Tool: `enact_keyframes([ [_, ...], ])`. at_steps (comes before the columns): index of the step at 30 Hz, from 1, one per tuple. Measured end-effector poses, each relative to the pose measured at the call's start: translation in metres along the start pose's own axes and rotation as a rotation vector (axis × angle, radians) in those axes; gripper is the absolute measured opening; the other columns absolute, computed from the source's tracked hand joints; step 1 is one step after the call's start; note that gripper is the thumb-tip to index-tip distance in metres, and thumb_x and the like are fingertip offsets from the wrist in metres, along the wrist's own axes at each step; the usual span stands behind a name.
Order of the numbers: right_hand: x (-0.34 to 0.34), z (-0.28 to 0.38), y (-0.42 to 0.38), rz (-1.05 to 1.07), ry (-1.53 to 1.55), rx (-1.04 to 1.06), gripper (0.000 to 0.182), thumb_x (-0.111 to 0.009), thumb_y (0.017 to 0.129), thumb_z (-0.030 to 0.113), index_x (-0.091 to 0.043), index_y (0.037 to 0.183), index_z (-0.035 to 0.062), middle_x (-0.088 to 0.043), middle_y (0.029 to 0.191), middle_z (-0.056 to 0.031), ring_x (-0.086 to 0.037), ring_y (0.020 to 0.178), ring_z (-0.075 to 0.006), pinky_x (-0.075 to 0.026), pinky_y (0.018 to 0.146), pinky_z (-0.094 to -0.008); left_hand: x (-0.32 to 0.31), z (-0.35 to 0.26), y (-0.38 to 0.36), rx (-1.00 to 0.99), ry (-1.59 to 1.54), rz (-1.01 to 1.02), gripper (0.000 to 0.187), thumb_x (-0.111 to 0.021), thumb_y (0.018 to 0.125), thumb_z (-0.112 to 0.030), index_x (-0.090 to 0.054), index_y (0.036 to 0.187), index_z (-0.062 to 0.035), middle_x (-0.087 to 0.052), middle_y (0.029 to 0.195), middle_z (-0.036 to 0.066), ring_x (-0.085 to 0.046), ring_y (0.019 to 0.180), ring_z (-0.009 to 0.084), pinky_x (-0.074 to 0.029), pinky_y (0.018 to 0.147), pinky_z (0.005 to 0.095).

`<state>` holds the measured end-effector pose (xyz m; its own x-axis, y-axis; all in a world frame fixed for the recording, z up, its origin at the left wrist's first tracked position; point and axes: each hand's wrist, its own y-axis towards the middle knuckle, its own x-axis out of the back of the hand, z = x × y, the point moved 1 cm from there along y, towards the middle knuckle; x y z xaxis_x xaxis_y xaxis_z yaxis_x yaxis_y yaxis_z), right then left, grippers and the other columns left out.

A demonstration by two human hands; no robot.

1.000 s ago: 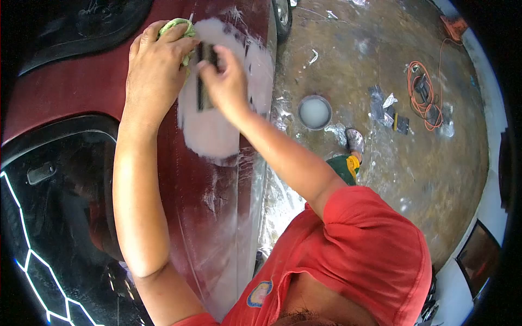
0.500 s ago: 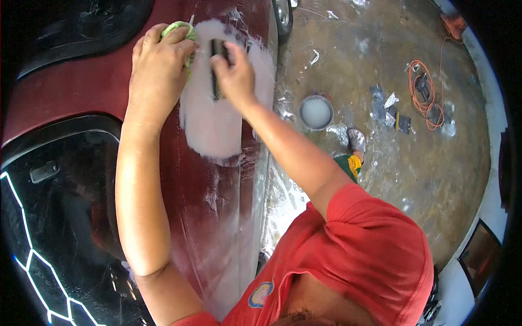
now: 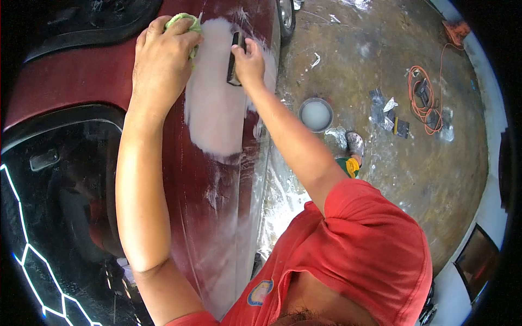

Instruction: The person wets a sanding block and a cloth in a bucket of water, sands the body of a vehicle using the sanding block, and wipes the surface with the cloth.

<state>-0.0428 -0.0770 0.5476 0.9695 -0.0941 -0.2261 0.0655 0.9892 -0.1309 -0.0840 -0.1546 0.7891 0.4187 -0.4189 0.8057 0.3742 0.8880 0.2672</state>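
Observation:
A dark red car body panel runs down the view, with a large pale filler patch on it. My left hand is closed on a crumpled light green cloth, resting at the patch's upper left edge. In my right hand is a dark, narrow sanding block, gripped along its side and lying over the right part of the patch. The block's underside is hidden. Whitish smears mark the red paint around and below the patch.
A round bucket of cloudy liquid stands on the wet, stained floor to the right. Beyond it lie dark sheets and scraps and a coiled orange cord. Black car windows are on the left. A car wheel shows at top.
The sanding block in my right hand has moved right and slightly up across the patch. My left hand stays on the cloth, almost in the same place.

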Motion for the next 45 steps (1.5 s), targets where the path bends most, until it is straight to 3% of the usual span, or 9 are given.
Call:
enact_keyframes([
  [6,0.019,0.041,-0.078,0.149,-0.054,0.582,0.054,-0.075,0.090,0.029,-0.058,0.134,0.0039,-0.069,0.116,-0.0207,-0.070,0.100,-0.0345,-0.056,0.083,-0.0452,-0.001,0.000,0.000,-0.003,-0.024,0.036,0.037,-0.073,0.076,-0.002,-0.078,0.111,-0.0147,-0.066,0.133,0.001,-0.054,0.131,0.0293,-0.043,0.110,0.0470],
  [13,0.013,0.029,-0.026,0.042,0.111,-0.030,0.050,-0.072,0.091,0.029,-0.062,0.129,-0.0015,-0.073,0.108,-0.0207,-0.072,0.098,-0.0295,-0.055,0.086,-0.0405,0.001,-0.001,0.002,0.014,-0.013,0.032,0.038,-0.073,0.077,-0.003,-0.078,0.112,-0.0158,-0.066,0.134,0.001,-0.054,0.131,0.0293,-0.042,0.111,0.0469],
  [17,0.017,0.048,-0.096,0.204,0.088,0.481,0.051,-0.076,0.089,0.026,-0.058,0.131,0.0021,-0.068,0.116,-0.0219,-0.069,0.105,-0.0363,-0.055,0.088,-0.0448,0.000,-0.001,0.000,0.016,-0.027,0.049,0.038,-0.074,0.077,-0.003,-0.078,0.113,-0.0155,-0.065,0.134,0.001,-0.054,0.132,0.0293,-0.042,0.111,0.0468],
  [25,0.012,0.023,-0.031,0.078,0.180,-0.051,0.043,-0.072,0.092,0.023,-0.061,0.127,0.0006,-0.071,0.107,-0.0204,-0.072,0.095,-0.0276,-0.056,0.086,-0.0391,-0.002,0.000,0.001,0.002,-0.018,0.007,0.037,-0.074,0.076,-0.003,-0.077,0.112,-0.0147,-0.065,0.134,0.001,-0.054,0.131,0.0300,-0.042,0.111,0.0475],
  [31,0.017,0.010,-0.072,0.186,0.017,0.487,0.053,-0.076,0.088,0.026,-0.057,0.132,0.0032,-0.065,0.120,-0.0219,-0.067,0.107,-0.0373,-0.054,0.091,-0.0446,-0.002,0.002,0.000,0.021,-0.019,0.079,0.046,-0.075,0.075,-0.002,-0.075,0.118,-0.0168,-0.062,0.139,0.001,-0.049,0.136,0.0312,-0.040,0.112,0.0473],
  [34,0.015,-0.041,-0.001,0.088,0.087,0.042,0.050,-0.074,0.093,0.022,-0.056,0.134,-0.0001,-0.068,0.115,-0.0149,-0.067,0.097,-0.0200,-0.054,0.086,-0.0328,-0.003,-0.001,-0.002,0.007,-0.015,0.066,0.044,-0.075,0.076,-0.003,-0.075,0.117,-0.0165,-0.062,0.138,0.002,-0.050,0.135,0.0308,-0.041,0.112,0.0475],
  [37,0.011,-0.039,0.003,0.059,0.128,-0.137,0.053,-0.074,0.089,0.031,-0.059,0.130,0.0006,-0.068,0.122,-0.0185,-0.068,0.107,-0.0298,-0.054,0.091,-0.0420,-0.004,-0.002,-0.002,0.007,-0.019,0.025,0.040,-0.074,0.077,-0.002,-0.076,0.114,-0.0157,-0.064,0.134,0.002,-0.053,0.133,0.0301,-0.041,0.112,0.0480],
  [43,0.025,0.028,-0.084,0.206,-0.024,0.606,0.050,-0.076,0.089,0.026,-0.060,0.130,0.0026,-0.067,0.116,-0.0208,-0.068,0.105,-0.0367,-0.055,0.089,-0.0436,-0.002,-0.002,-0.004,0.012,-0.013,0.101,0.043,-0.073,0.077,-0.003,-0.075,0.118,-0.0153,-0.061,0.140,0.001,-0.049,0.136,0.0300,-0.041,0.112,0.0466],
  [45,0.012,-0.020,-0.037,0.107,0.037,0.309,0.048,-0.074,0.091,0.027,-0.060,0.131,0.0024,-0.069,0.116,-0.0201,-0.069,0.105,-0.0305,-0.056,0.087,-0.0418,-0.003,-0.002,-0.004,0.014,-0.015,0.092,0.044,-0.074,0.077,-0.004,-0.074,0.119,-0.0155,-0.061,0.140,0.001,-0.049,0.136,0.0297,-0.041,0.112,0.0462],
])
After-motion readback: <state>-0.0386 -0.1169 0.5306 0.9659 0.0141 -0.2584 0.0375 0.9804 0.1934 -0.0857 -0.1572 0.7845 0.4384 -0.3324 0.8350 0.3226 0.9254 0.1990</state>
